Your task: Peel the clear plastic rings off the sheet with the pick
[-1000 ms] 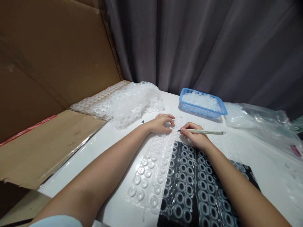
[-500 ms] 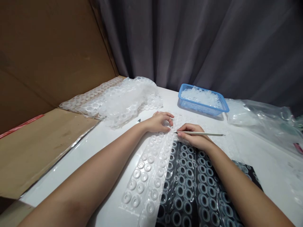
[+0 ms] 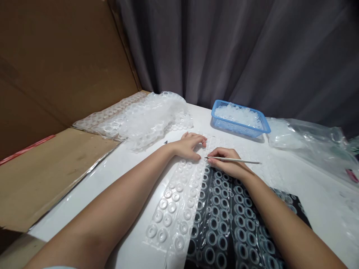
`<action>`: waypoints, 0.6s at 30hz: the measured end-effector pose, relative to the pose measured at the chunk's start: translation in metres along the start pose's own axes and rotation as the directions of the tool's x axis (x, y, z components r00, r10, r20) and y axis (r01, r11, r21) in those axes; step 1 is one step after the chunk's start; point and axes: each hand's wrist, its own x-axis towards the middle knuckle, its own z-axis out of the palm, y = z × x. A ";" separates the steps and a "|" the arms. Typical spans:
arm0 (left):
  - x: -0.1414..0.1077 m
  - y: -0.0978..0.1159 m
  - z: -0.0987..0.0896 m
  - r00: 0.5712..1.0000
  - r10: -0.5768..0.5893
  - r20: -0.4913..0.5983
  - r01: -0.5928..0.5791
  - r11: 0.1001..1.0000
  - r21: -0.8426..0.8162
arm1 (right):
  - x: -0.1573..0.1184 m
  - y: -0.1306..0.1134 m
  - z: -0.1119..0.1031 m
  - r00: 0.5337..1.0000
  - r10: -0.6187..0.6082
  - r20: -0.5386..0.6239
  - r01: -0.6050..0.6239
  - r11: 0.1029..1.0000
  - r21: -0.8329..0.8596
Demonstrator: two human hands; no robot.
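A dark grey curtain [image 3: 224, 48] hangs in folds behind the white worktop [image 3: 201, 118], meeting a tall brown cardboard panel [image 3: 56, 56] on the left, where a red strip [image 3: 28, 149] runs beside a flat cardboard sheet [image 3: 58, 172]. Near the panel lies a rumpled heap of clear plastic sheets [image 3: 153, 116]. Towards the back right, a blue basket [image 3: 238, 129] holds many small translucent pieces [image 3: 238, 115], with a clear plastic bag [image 3: 316, 136] just beside it.

So over the last second the right hand [image 3: 227, 161] has crept closer to the left hand [image 3: 190, 145], pen-like tool [image 3: 235, 160] included. Its tip's a bit nearer the left thumb now, and its back end slants lower, looking skinnier too.
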 end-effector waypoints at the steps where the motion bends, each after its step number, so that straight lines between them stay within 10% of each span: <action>1: 0.000 0.000 0.000 1.000 0.002 0.001 -0.002 1.000 0.000 | 0.000 0.000 0.000 1.000 -0.001 0.000 0.001 1.000 -0.003; 18: -0.002 0.006 -0.009 0.989 -0.048 0.140 0.049 0.999 -0.003 | -0.001 -0.006 0.012 0.942 -0.330 0.067 0.336 0.909 -0.249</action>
